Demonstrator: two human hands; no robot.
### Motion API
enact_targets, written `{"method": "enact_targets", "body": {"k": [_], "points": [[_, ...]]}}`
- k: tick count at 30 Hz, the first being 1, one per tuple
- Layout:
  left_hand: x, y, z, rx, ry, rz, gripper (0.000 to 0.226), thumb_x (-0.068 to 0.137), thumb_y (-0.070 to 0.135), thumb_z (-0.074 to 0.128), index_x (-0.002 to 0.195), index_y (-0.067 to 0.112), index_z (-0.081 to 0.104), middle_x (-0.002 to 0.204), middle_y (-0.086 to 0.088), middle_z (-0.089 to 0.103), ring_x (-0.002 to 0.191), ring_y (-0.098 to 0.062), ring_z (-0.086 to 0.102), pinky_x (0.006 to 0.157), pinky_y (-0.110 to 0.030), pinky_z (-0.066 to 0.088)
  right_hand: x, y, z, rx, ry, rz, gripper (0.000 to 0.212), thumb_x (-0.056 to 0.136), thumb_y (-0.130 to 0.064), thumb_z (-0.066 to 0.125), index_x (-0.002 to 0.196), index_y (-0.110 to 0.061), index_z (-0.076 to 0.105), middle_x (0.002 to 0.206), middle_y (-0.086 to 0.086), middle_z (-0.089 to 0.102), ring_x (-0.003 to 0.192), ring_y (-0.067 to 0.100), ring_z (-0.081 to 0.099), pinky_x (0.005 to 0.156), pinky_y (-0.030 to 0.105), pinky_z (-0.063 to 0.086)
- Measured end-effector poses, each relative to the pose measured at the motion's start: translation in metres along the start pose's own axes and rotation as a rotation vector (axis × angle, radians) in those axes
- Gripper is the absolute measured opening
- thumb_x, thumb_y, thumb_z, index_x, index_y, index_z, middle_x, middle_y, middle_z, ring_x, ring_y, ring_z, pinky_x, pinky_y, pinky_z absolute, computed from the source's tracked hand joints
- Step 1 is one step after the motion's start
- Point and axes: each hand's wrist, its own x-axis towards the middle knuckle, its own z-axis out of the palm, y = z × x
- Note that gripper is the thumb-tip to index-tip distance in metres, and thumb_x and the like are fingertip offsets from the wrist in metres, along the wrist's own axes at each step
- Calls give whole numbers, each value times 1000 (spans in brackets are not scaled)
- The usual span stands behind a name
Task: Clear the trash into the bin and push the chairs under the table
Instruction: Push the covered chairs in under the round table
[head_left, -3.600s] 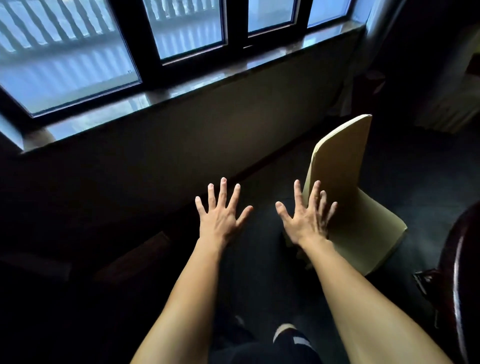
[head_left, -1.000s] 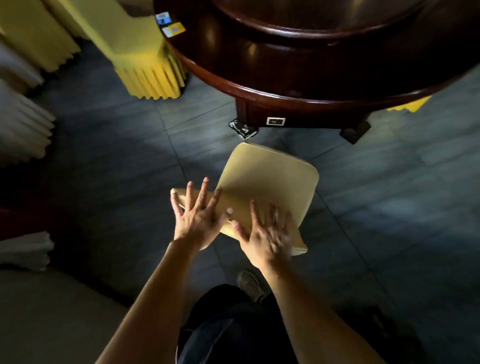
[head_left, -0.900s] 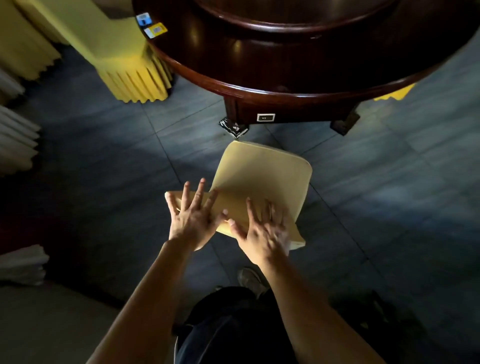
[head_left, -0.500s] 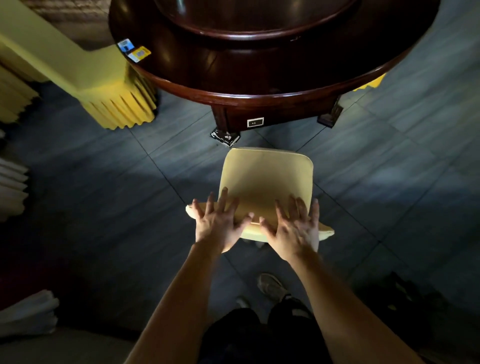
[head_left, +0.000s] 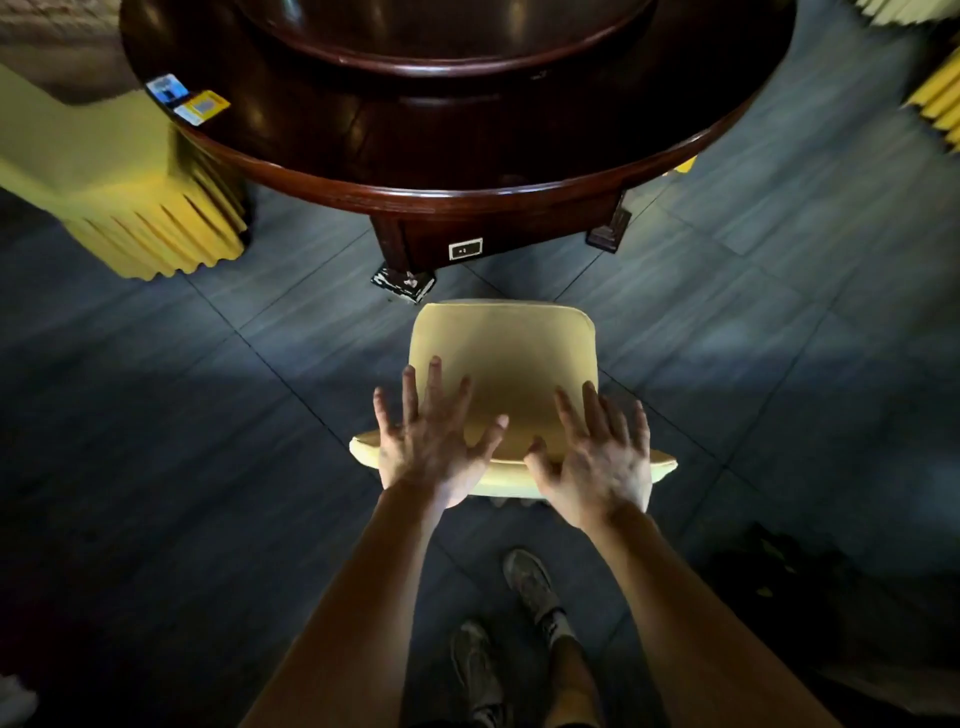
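Over chair (head_left: 501, 353) back: left hand (head_left: 434, 447), right hand (head_left: 597, 462) flat, fingers spread

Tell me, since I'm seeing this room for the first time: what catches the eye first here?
The pale yellow chair in the middle, with the left hand and right hand spread open over its backrest. Just beyond it stands the big round dark wooden table, the seat not yet under its rim. At the left edge another chair in a pleated yellow cover sits against the table.
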Motion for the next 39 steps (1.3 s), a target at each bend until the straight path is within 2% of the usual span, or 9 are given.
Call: {"method": "enact_targets", "body": {"k": [7, 13, 16, 20, 23, 29, 32, 39], "points": [[23, 2, -3, -1, 25, -30, 89, 82, 86, -10, 158, 43, 5, 170, 1, -12, 156, -28, -13, 117, -63, -15, 23, -1, -2, 38, 44, 8, 79, 87, -62, 35, 154, -22, 46, 159, 12, 46, 140, 33, 50, 124, 58, 16], [57, 2, -13, 13, 27, -28, 88, 83, 85, -10, 158, 43, 5, 170, 0, -13, 156, -29, -14, 117, -63, -15, 60, -2, -2, 57, 72, 7, 79, 87, -62, 34, 153, -21, 48, 157, 15, 48, 137, 34, 52, 123, 59, 20], [81, 2, -19, 33, 16, -25, 89, 82, 85, -11, 158, 44, 9, 171, 0, -10, 156, -30, -12, 117, -64, -13, 82, -2, -3, 58, 86, 11, 83, 90, -69, 26, 157, -23, 39, 159, 16, 45, 142, 33, 47, 124, 58, 17], [112, 0, -25, 31, 58, -16, 88, 83, 84, -8, 156, 43, 19, 171, 1, -1, 157, -31, -6, 117, -64, -10, 115, -3, -4, 101, 100, 63, 90, 90, -79, 8, 164, -28, 16, 165, 15, 34, 149, 32, 38, 126, 54, 8], [133, -2, -30, 28, 81, -13, 88, 84, 84, -6, 156, 42, 22, 171, 0, 6, 157, -31, -3, 118, -63, -8, 138, -6, -6, 124, 94, 84, 92, 88, -82, 6, 164, -30, 5, 168, 15, 26, 152, 31, 32, 126, 54, 6], [172, 4, -41, 34, 76, -13, 88, 83, 84, -5, 155, 41, 23, 170, -1, 12, 156, -33, -2, 118, -65, -9, 183, -1, -9, 77, 100, 63, 89, 89, -76, 22, 163, -29, 4, 170, 15, 22, 152, 31, 30, 127, 56, 11], [191, 11, -45, 12, 69, -29, 89, 83, 84, -6, 154, 41, 22, 170, -2, 13, 156, -34, -2, 118, -66, -9, 207, 6, -11, 60, 94, 40, 88, 88, -72, 21, 163, -29, 1, 170, 14, 20, 152, 33, 29, 127, 55, 12], [230, 23, -54, 7, 107, -48, 89, 83, 84, -4, 153, 39, 28, 169, -3, 18, 156, -36, 4, 118, -66, -5, 259, 16, -16, 42, 114, 17, 89, 86, -70, 16, 163, -27, 7, 168, 18, 24, 150, 36, 34, 126, 55, 17]]}}
